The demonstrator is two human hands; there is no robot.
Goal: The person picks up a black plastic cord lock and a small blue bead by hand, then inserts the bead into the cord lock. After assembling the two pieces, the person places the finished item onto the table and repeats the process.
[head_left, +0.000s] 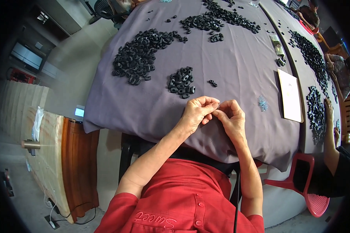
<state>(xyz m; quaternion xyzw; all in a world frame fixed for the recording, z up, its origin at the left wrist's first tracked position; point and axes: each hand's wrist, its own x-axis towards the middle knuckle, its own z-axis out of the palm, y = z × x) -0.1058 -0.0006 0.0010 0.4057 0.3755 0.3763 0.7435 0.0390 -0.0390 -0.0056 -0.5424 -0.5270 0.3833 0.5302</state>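
My left hand (195, 115) and my right hand (232, 119) meet above the near edge of the cloth-covered table. Both have thumb and fingertips pinched together, nearly touching. Whatever tiny piece lies between them is mostly hidden, and I cannot make out its kind. Just beyond my left hand sits a small heap of black plastic pieces (181, 82) with ridged edges and openings. A few loose black pieces (212, 83) lie ahead of my fingers. To the right of my right hand is a little pile of tiny, clear bluish pieces (263, 103).
A larger black heap (138, 56) spreads over the far left of the purple-grey cloth (144, 103). More black pieces (221, 17) lie farther back. On the right are a white board (290, 95) and a small packet (277, 46). Another person's hand (329, 110) reaches to a neighbouring heap.
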